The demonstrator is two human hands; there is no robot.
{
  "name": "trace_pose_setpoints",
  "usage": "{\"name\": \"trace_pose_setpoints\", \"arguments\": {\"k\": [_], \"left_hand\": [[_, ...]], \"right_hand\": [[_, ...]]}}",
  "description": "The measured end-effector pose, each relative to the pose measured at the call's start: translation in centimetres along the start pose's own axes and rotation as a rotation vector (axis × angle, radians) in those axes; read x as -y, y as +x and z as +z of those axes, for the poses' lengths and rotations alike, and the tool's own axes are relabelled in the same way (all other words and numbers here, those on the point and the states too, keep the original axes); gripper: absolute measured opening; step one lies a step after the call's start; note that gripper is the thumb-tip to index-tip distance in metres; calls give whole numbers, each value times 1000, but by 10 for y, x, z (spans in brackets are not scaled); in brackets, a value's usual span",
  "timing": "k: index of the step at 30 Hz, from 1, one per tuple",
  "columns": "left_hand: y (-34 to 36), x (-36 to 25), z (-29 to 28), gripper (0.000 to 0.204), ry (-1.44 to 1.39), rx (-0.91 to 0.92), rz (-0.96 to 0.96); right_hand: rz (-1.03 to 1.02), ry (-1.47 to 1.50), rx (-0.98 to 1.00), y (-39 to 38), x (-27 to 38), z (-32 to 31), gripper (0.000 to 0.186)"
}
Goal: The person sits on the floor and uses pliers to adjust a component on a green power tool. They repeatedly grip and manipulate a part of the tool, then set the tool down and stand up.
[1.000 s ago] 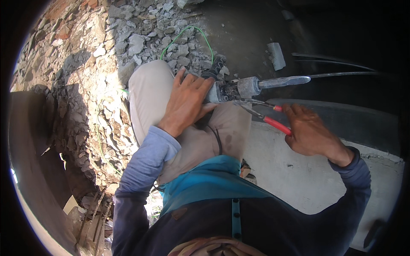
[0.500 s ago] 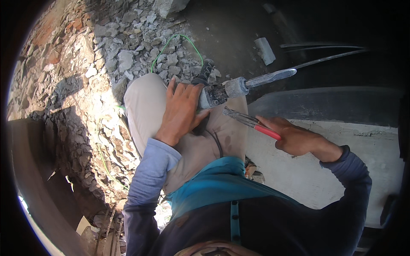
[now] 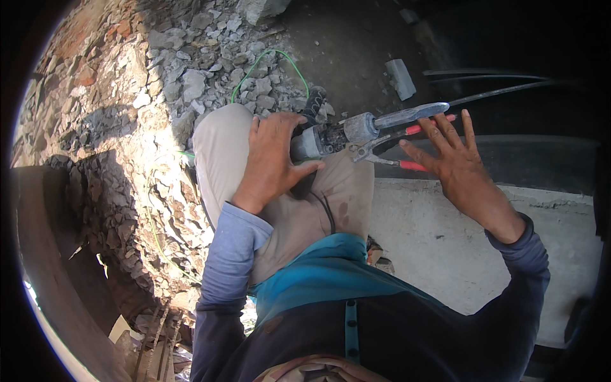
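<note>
Across my lap lies a dusty grey demolition hammer (image 3: 308, 145), its chisel bit (image 3: 410, 116) pointing right. My left hand (image 3: 270, 159) is curled round the hammer's body, thumb on the near side and fingers on the far side. In my right hand (image 3: 466, 170) is a pair of pliers (image 3: 361, 151) with red grips. Its handles are spread wide, with my fingers stretched over the far grip and the thumb side by the near one. The plier jaws are beside the hammer's front collar (image 3: 360, 127); I cannot tell whether they touch it.
Broken concrete rubble (image 3: 191, 86) covers the ground on the left and ahead. A green cord (image 3: 280, 52) loops over it. To the right runs a concrete ledge (image 3: 445, 223). A loose block (image 3: 400, 79) and thin rods (image 3: 496, 90) lie beyond the chisel.
My right hand has moved away from me, toward the chisel, and its fingers have spread. The pliers have swung up to the collar and their handles have opened. The left hand stays on the hammer.
</note>
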State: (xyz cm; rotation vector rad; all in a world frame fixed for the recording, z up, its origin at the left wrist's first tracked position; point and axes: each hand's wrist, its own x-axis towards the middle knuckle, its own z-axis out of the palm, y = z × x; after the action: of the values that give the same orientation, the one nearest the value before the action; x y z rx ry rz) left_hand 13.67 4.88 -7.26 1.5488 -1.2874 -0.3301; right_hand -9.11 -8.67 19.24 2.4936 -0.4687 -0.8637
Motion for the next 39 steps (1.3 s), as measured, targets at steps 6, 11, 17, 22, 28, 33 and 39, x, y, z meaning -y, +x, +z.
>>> {"name": "trace_pose_setpoints", "arguments": {"k": [6,11,17,22,28,33,39], "left_hand": [[2,0,-6,60,-113,-36,-2],[2,1,-6,53,-145,-61,7],[0,-1,-8,44,-165,-78,31],[-1,2,-8,37,-228,-117,78],[-1,1,-8,35,-248,-131,66],[-1,3,-7,41,-243,-125,41],[2,0,-7,62,-170,-9,34]], "right_hand": [[-5,-22,-66,7,-2,-7,93],[-5,-40,-120,10,-4,-9,93],[-61,-69,-124,17,0,-16,78],[-57,-88,-135,18,2,-17,80],[-66,-164,-122,18,3,-15,75],[-62,-186,-146,22,1,-13,63],[-161,-245,-203,23,-7,-14,59]]}}
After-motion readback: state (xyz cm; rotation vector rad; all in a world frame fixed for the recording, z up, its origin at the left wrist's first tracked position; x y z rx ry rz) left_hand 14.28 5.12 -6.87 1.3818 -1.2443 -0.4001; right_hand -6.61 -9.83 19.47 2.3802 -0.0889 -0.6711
